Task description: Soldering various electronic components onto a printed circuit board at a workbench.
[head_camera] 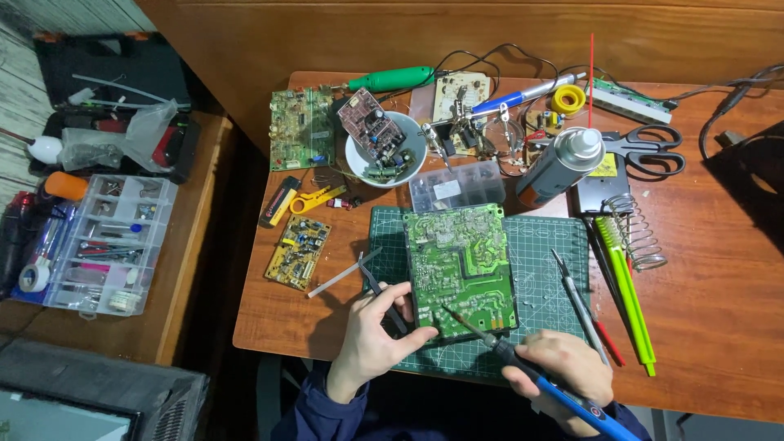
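Observation:
A green circuit board (459,265) lies solder side up on a green cutting mat (543,245) near the table's front edge. My left hand (371,343) grips black tweezers (380,298) and rests against the board's lower left corner. My right hand (563,376) holds a blue-handled soldering iron (523,363) like a pen. The iron's tip touches the board's lower middle area.
A white bowl (355,155) holds small boards behind the mat. Beside it are a spray can (559,167), scissors (649,147), a coiled iron stand (637,233), a clear parts box (456,186) and a yellow board (299,251). A compartment organiser (106,245) sits on the left side table.

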